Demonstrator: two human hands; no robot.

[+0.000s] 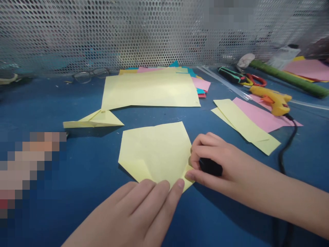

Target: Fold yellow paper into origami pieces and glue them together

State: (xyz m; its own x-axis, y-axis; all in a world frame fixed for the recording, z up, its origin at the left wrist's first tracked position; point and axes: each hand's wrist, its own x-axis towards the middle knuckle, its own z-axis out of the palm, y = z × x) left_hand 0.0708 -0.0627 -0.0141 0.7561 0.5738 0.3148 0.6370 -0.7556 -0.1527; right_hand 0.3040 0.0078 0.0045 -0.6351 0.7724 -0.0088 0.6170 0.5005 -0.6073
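A pale yellow sheet of paper lies on the blue table in front of me, its lower left and lower right corners folded inward. My left hand presses on its bottom edge with the fingers bent close together, and the thumb rests near the right fold. On the right corner, my right hand pinches the folded flap between thumb and curled fingers. Inside that palm is a black object whose kind I cannot make out. Beyond the left hand sits a folded yellow paper piece.
Flat yellow paper covers coloured sheets at the back. Rightward lie yellow strips, pink paper, a yellow glue gun with black cord, scissors and a green stick. Glasses rest near the perforated metal panel.
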